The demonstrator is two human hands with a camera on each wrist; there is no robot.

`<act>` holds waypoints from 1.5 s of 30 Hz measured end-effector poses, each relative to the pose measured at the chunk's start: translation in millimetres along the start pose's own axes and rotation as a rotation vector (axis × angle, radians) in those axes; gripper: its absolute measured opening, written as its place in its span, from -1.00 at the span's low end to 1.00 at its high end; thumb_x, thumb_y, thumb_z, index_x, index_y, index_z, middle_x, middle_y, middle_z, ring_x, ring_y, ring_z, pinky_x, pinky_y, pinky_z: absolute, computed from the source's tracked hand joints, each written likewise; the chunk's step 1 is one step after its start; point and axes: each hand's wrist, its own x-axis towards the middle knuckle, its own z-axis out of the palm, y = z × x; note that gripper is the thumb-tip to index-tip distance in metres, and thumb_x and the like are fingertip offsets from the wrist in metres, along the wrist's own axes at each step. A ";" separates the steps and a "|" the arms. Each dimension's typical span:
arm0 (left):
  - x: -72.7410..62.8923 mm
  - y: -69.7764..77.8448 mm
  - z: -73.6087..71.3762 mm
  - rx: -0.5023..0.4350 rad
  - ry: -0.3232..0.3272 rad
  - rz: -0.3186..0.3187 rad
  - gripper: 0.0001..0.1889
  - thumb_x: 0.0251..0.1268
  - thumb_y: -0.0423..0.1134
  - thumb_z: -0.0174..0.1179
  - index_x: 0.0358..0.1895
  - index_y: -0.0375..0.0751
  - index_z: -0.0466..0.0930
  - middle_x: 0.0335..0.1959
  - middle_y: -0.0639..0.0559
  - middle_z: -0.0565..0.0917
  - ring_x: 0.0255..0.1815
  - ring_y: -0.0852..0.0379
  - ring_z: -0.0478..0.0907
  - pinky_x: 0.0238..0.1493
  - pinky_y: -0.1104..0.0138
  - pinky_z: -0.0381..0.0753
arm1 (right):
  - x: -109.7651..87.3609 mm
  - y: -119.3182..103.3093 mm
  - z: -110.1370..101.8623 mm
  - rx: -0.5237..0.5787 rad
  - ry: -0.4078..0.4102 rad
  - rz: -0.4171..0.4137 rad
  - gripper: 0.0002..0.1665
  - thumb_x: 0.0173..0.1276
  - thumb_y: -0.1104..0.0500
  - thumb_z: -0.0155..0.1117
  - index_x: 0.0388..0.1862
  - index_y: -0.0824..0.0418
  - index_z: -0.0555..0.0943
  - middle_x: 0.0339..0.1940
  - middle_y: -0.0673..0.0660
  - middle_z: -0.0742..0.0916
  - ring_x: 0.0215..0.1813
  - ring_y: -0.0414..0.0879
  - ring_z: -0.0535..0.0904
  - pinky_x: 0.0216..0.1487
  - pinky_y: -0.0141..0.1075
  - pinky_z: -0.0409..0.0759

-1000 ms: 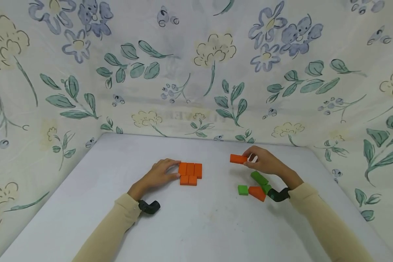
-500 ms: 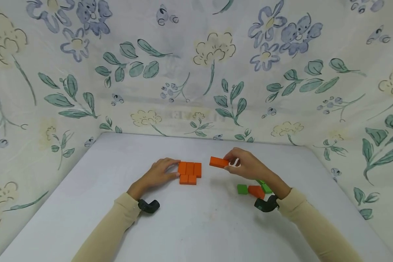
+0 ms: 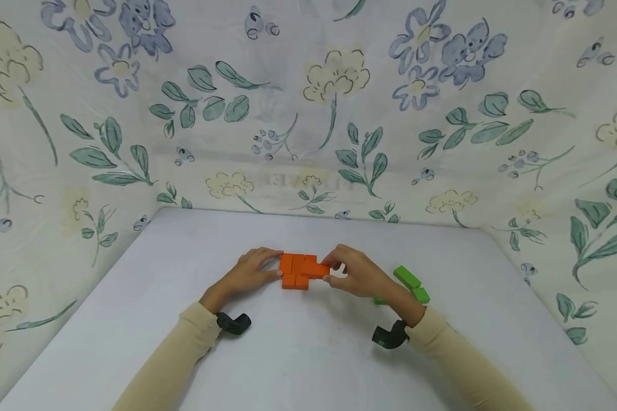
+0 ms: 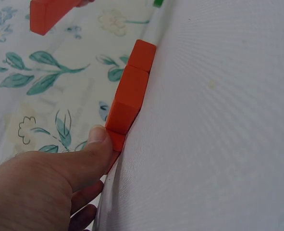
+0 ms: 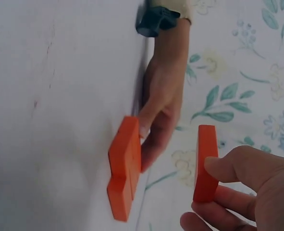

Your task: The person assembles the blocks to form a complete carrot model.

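In the head view, several flat orange blocks [image 3: 295, 282] lie side by side on the white table. My left hand [image 3: 248, 273] is at their left end, with thumb and index finger around the leftmost block [image 3: 285, 264]. The left wrist view shows the left thumb [image 4: 97, 137] against that end. Between thumb and fingers, my right hand [image 3: 360, 274] pinches another orange block [image 3: 319, 270]. That block overlaps the group's right side in the head view. The right wrist view shows the pinched block [image 5: 207, 144] raised, apart from the blocks on the table [image 5: 125, 163].
Right of the group lie two green blocks, one longer [image 3: 407, 277] and one shorter [image 3: 420, 294]. A third green piece [image 3: 379, 301] is partly hidden by the right forearm. Floral cloth [image 3: 308, 131] rises behind the table [image 3: 298, 354]. Both wrists wear black cameras.
My right hand has carried its orange block leftward from above the green blocks to the group. The right forearm now hides the angled orange piece. My left hand has stayed in place.
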 end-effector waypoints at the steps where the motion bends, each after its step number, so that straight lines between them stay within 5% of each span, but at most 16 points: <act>1: 0.1 -0.9 0.6 0.000 -0.004 0.003 -0.39 0.37 0.06 0.25 0.43 0.01 0.41 0.41 -0.07 0.47 0.47 -0.14 0.27 0.40 -0.15 0.19 | 0.9 -1.8 4.0 -0.012 -0.002 0.001 -0.72 0.31 0.19 0.39 -0.02 0.22 0.64 -0.16 0.07 0.66 -0.09 -0.03 0.59 -0.06 -0.22 0.70; 5: 1.0 -4.0 2.0 0.005 -0.011 0.002 -0.39 0.36 0.09 0.25 0.43 0.03 0.41 0.41 -0.05 0.46 0.47 -0.13 0.27 0.40 -0.15 0.19 | 4.9 -6.9 17.5 -0.036 -0.004 -0.006 -0.72 0.29 0.19 0.40 -0.05 0.23 0.64 -0.14 0.06 0.65 -0.09 -0.06 0.59 -0.10 -0.34 0.67; 12: 2.3 -6.7 1.7 0.010 0.001 0.009 -0.39 0.37 0.10 0.24 0.43 0.05 0.41 0.41 -0.04 0.46 0.47 -0.14 0.27 0.41 -0.17 0.17 | 10.2 -6.9 38.7 -0.036 -0.026 0.008 -0.71 0.28 0.18 0.40 -0.05 0.25 0.64 -0.15 0.10 0.62 -0.06 -0.04 0.57 0.03 -0.17 0.67; 20: 3.3 -4.6 4.5 0.003 -0.011 0.007 -0.39 0.36 0.09 0.26 0.43 0.03 0.41 0.41 -0.04 0.46 0.48 -0.13 0.25 0.41 -0.14 0.16 | 7.8 -3.9 57.7 -0.061 -0.049 0.056 -0.68 0.29 0.14 0.40 -0.01 0.20 0.65 -0.10 0.05 0.61 -0.03 -0.13 0.54 0.08 -0.26 0.65; 30: 2.7 -5.4 2.2 0.042 0.001 0.006 -0.40 0.38 0.09 0.22 0.43 0.04 0.41 0.40 -0.06 0.46 0.47 -0.14 0.28 0.42 -0.18 0.16 | 7.6 -1.5 67.2 -0.110 0.015 0.023 -0.69 0.29 0.11 0.42 -0.02 0.16 0.64 -0.12 0.02 0.58 -0.06 -0.16 0.52 0.05 -0.29 0.64; 45: 3.9 -8.6 2.7 0.033 0.003 0.027 -0.46 0.44 -0.02 0.19 0.44 0.03 0.41 0.40 -0.05 0.47 0.47 -0.12 0.28 0.41 -0.12 0.17 | 6.3 1.2 70.3 -0.128 0.008 0.007 -0.70 0.28 0.12 0.41 -0.04 0.17 0.65 -0.12 0.02 0.58 -0.06 -0.17 0.52 0.05 -0.29 0.64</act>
